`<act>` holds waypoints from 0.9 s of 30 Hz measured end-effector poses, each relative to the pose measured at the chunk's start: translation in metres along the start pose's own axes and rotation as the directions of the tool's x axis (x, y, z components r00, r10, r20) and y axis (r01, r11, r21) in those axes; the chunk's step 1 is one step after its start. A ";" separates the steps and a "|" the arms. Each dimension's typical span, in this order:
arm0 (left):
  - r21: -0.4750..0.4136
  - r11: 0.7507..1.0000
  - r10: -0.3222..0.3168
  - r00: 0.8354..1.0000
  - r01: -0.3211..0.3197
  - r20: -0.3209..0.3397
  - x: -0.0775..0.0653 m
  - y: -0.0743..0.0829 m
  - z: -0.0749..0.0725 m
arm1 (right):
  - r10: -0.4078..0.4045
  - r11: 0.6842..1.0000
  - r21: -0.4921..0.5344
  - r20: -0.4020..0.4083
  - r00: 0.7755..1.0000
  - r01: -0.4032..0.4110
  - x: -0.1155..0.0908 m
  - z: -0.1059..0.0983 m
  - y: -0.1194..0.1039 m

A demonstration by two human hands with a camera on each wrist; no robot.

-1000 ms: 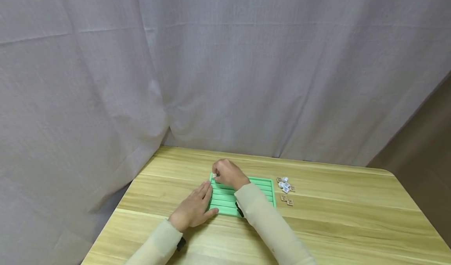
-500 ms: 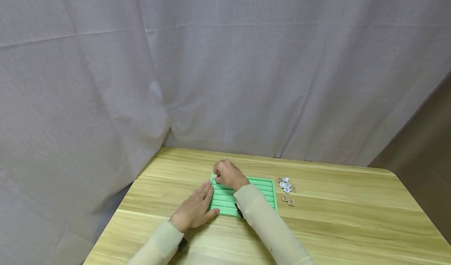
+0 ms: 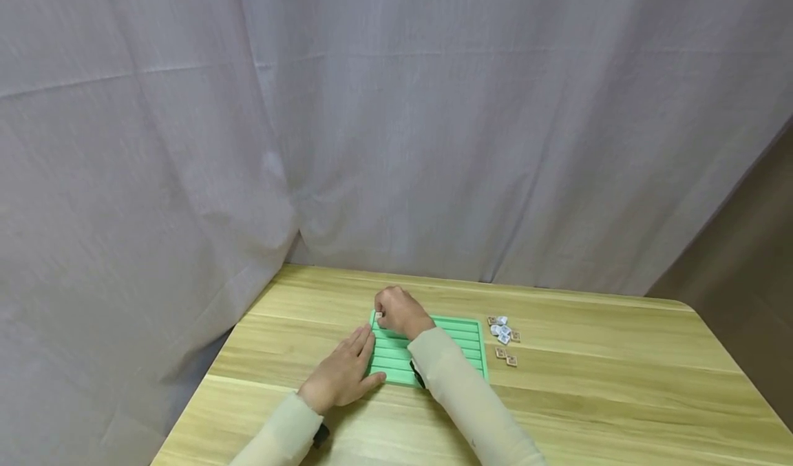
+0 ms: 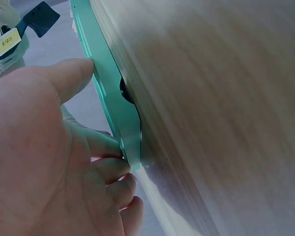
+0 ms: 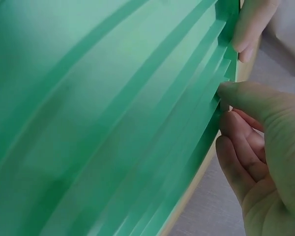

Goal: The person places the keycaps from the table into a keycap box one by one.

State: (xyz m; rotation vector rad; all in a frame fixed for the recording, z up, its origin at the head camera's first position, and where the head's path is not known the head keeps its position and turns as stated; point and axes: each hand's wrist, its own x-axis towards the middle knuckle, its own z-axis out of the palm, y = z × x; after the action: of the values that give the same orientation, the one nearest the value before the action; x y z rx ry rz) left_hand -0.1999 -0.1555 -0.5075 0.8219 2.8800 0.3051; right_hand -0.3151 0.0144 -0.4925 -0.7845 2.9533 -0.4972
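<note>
A green ridged tray (image 3: pixel 460 338) lies on the table, its long grooves running left to right. My left hand (image 3: pixel 343 372) rests against the tray's left side with straight fingers, its thumb at the front-left corner. In the left wrist view, that thumb (image 4: pixel 76 73) touches the green rim (image 4: pixel 105 83). My right hand (image 3: pixel 401 313) reaches over the tray and pinches a small pale tile (image 3: pixel 379 315) at the far-left corner. In the right wrist view, the right thumb (image 5: pixel 246 98) and fingers meet at the tray's edge, mostly hiding the tile.
Right of the tray, several small square tiles lie loose on the wooden table (image 3: pixel 595 369): white ones (image 3: pixel 504 330) in a cluster and brown ones (image 3: pixel 511 361) around them. A grey curtain (image 3: pixel 396 142) hangs behind the table's far edge.
The whole view has tilted slightly, so everything sits a little lower. Both hands stay where they were on the tray, the right one still at the far-left corner with the tile.
</note>
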 end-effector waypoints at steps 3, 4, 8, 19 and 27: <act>-0.007 1.000 -0.008 1.000 0.008 0.014 0.000 -0.001 -0.001 | 0.008 1.000 0.012 0.012 1.000 -0.008 -0.002 -0.003 0.001; -0.009 1.000 -0.012 1.000 0.012 0.017 0.000 -0.002 -0.001 | 0.007 1.000 0.021 0.014 1.000 -0.007 -0.002 -0.005 0.002; -0.001 1.000 -0.025 0.999 0.025 0.021 -0.002 -0.005 -0.002 | -0.013 0.998 0.055 0.012 1.000 0.012 -0.005 -0.015 0.006; -0.012 1.000 -0.024 1.000 0.024 0.002 -0.003 -0.011 -0.005 | -0.089 0.996 0.031 0.021 0.996 0.088 -0.030 -0.054 0.041; -0.022 0.999 -0.025 1.000 0.025 -0.006 -0.004 -0.014 -0.009 | -0.090 0.996 -0.027 0.006 0.996 0.090 -0.059 -0.085 0.085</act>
State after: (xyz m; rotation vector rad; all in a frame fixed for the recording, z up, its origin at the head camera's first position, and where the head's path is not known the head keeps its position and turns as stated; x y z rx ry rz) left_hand -0.2050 -0.1711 -0.5016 0.7821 2.8855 0.3360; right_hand -0.3149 0.1381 -0.4411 -0.9235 2.9374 -0.4597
